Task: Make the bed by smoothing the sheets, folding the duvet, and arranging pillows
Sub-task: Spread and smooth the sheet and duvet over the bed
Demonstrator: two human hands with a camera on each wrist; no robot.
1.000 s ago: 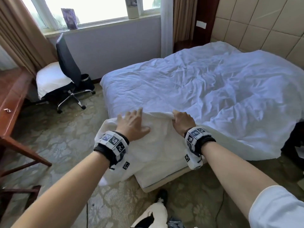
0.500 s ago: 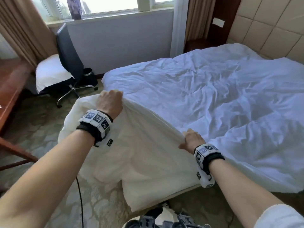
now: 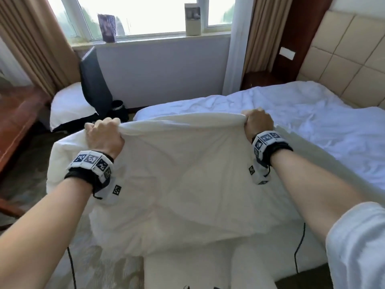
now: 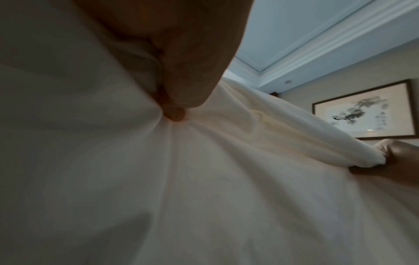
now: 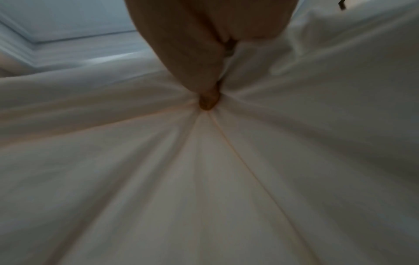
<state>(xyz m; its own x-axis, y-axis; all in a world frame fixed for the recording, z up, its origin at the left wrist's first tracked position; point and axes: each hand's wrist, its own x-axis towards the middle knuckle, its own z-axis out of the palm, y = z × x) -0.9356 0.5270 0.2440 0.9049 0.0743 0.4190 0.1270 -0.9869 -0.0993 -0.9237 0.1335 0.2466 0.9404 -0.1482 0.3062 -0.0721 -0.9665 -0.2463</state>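
Observation:
A white duvet (image 3: 183, 176) is lifted off the foot of the bed (image 3: 312, 126) and hangs as a taut sheet in front of me. My left hand (image 3: 104, 132) grips its top edge on the left, fingers curled over bunched cloth. At the right end of that edge my right hand (image 3: 258, 122) grips the same fold. In the left wrist view the duvet (image 4: 204, 179) fills the frame, gathered under the left hand (image 4: 172, 107), with the right hand (image 4: 390, 157) at the far side. The right wrist view shows cloth (image 5: 204, 179) puckered into the right hand (image 5: 208, 96).
A black office chair (image 3: 93, 84) with a white pillow (image 3: 68, 103) on its seat stands left of the bed near the window wall. A wooden desk (image 3: 16, 122) runs along the left. The padded headboard (image 3: 343, 59) is at the right. Carpet (image 3: 31, 184) lies below left.
Both hands have gone from resting on the duvet's folded edge to gripping it, lifted it and spread apart, so the duvet now hangs stretched between them.

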